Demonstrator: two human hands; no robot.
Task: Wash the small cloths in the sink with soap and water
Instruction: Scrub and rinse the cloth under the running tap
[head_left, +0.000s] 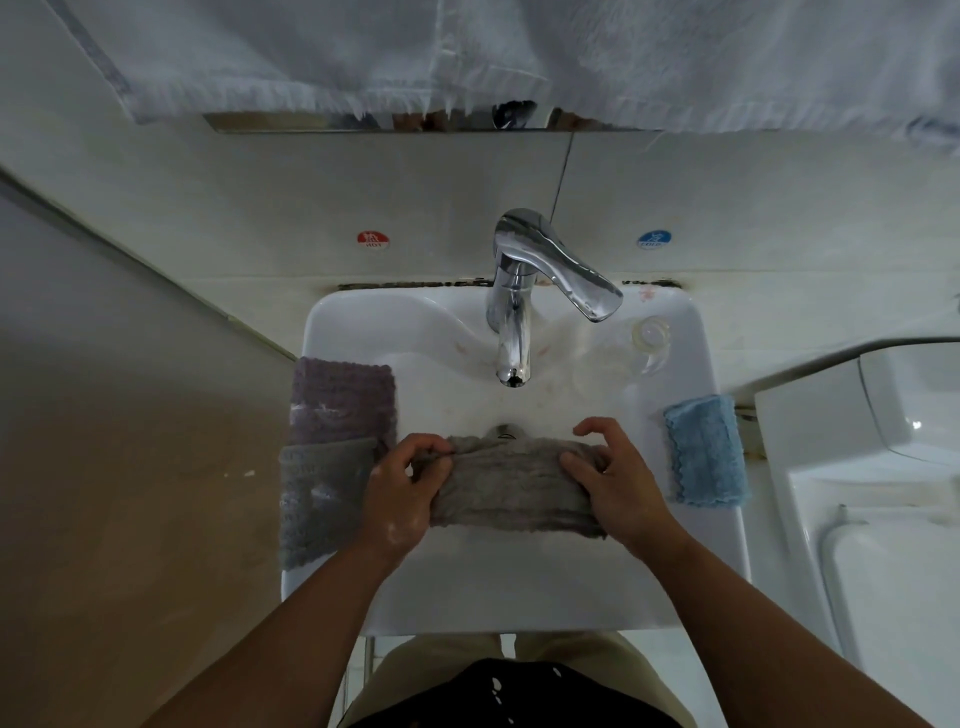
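Grey cloth (511, 483): stretched over the sink (519, 597) basin, below the tap (514, 322).
Left hand (402, 491): fingers curled, pinching the cloth's left end.
Right hand (615, 480): thumb and fingers clamped on its right end.
Rim, left: purple cloth (343, 400), dark grey cloth (317, 499).
Rim, right: blue cloth (706, 449).

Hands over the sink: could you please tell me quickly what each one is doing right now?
Left hand: closed on the grey cloth.
Right hand: gripping the same cloth's other end.
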